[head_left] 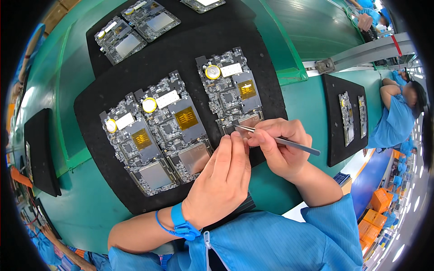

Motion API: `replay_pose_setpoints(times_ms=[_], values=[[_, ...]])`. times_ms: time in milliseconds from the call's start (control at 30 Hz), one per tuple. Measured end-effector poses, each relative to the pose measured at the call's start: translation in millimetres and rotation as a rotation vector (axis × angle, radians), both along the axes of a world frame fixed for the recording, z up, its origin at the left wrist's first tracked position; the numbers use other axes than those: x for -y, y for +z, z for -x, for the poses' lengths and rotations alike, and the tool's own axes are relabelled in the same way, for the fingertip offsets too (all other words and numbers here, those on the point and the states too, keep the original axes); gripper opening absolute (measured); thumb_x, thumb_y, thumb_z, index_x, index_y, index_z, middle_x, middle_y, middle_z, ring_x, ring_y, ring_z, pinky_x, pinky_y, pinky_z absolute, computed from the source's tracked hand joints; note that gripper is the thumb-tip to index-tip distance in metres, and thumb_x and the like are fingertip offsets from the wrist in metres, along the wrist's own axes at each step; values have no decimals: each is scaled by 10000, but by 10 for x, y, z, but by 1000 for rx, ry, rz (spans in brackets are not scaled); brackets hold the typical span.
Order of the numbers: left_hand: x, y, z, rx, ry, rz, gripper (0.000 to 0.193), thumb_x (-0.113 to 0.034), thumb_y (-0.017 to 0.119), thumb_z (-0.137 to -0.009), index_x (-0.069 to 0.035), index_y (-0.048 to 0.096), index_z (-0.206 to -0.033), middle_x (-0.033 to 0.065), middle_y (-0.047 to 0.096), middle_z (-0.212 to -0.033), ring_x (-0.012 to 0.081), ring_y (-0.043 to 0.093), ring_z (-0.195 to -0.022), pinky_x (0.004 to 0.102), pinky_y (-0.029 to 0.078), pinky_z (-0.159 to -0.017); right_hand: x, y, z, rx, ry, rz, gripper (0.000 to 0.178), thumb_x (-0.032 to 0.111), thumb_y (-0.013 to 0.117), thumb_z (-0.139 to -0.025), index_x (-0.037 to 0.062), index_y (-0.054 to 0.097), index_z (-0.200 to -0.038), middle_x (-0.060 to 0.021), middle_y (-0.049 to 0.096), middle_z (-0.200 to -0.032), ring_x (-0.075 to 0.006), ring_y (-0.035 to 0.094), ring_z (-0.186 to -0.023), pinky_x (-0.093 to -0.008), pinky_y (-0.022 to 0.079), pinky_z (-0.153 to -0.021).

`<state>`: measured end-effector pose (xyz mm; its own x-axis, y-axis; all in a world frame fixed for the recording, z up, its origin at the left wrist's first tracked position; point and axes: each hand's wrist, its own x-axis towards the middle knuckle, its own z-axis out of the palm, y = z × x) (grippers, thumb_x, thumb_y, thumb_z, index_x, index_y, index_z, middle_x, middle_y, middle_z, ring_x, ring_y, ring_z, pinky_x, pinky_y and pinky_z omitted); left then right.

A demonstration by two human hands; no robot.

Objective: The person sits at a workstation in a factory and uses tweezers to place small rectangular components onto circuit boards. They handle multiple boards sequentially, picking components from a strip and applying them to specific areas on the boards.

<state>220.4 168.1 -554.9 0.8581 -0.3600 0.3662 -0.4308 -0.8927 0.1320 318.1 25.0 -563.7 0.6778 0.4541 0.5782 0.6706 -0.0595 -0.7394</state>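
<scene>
Three circuit boards lie on the black foam pad in front of me. Over the near end of the right-hand circuit board [233, 86] are both hands. My right hand [282, 147] pinches a pair of metal tweezers [296, 144], their tips over the board beside its silver shield. My left hand [221, 180], wearing a blue wrist strap [181, 221], rests stretched fingertips at the board's near edge; the thumb is hidden. Left of it lie the middle circuit board [169, 128] and the left circuit board [135, 149]. Each carries a round yellow-rimmed cell, a white label and an amber film patch.
The black foam pad [104, 158] lies on a green bench [90, 212]. More boards [135, 29] sit on a pad at the back. A metal rail [370, 52] runs at the right, with another pad [334, 135] of boards and a seated person [398, 113] beyond. Orange crates [373, 219] stand lower right.
</scene>
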Motion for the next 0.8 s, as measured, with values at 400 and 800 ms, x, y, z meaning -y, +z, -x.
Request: replay_pose_setpoints(times_ms=[400, 800], values=[[-11, -3, -46, -51, 28, 174, 416, -126, 664, -712, 99, 587, -1053, 290, 486, -1221, 367, 533, -1019, 393, 480, -864, 100, 4, 32, -549, 22, -276, 140, 69, 579, -920, -3, 465, -955, -128, 629, -807, -115, 620, -595, -206, 505, -536], [-280, 432, 132, -337, 267, 1024, 309, -56, 677, -805, 23, 588, -1091, 159, 631, -940, 165, 619, -760, 280, 500, -672, 162, 245, 174, -1161, 417, -559, 187, 227, 544, -957, 48, 491, -975, -91, 567, -897, -111, 559, -676, -228, 451, -587]])
